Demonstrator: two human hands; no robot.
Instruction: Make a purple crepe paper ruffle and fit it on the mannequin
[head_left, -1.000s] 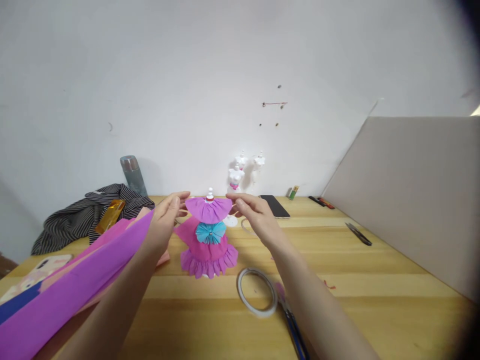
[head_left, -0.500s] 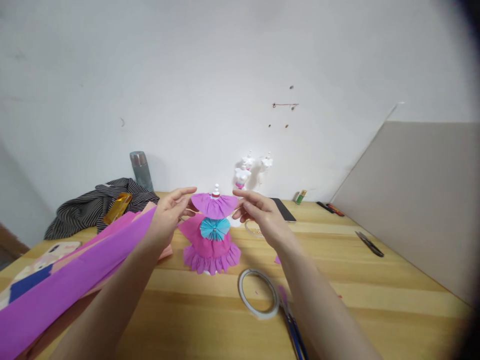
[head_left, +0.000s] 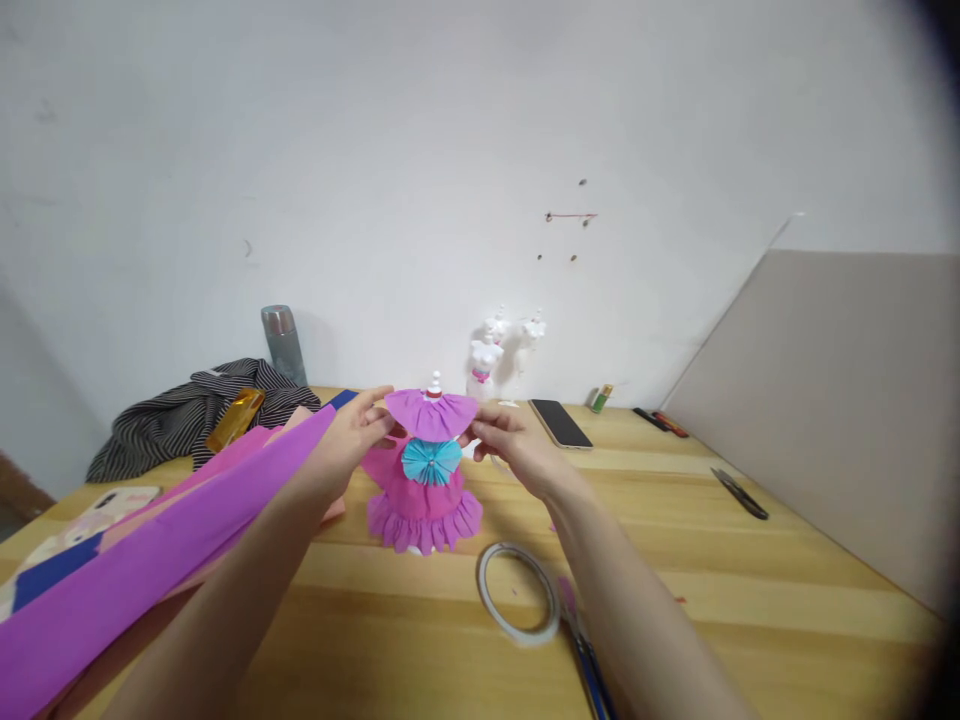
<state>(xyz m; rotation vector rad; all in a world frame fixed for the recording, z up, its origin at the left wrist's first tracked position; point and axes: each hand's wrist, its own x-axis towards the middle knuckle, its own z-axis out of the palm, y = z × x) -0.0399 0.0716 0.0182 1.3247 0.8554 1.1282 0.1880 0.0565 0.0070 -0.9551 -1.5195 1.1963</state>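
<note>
A small white dress form point(head_left: 436, 380) stands upright on the table, its neck showing above a gathered purple crepe-paper collar point(head_left: 431, 414). Below sit a pleated blue paper bow point(head_left: 432, 462) and a pink paper skirt point(head_left: 427, 497) with a ruffled purple hem. At the collar's left edge, my left hand point(head_left: 354, 440) is closed, thumb and fingers at the paper. My right hand point(head_left: 514, 447) pinches the collar's right edge, its fingertips partly hidden behind it.
A tape roll point(head_left: 487, 600) and blue-handled scissors point(head_left: 589, 660) lie in front. Crepe-paper sheets point(head_left: 172, 540) spread left, near a striped cloth point(head_left: 157, 420) and a flask point(head_left: 283, 345). White dress forms point(head_left: 484, 355) stand by the wall. A phone point(head_left: 560, 424) and black scissors point(head_left: 739, 493) lie right.
My right hand has lowered and its fingers have closed on the collar's right edge. My left hand has moved slightly inward and down at the left edge. The dress form stays standing.
</note>
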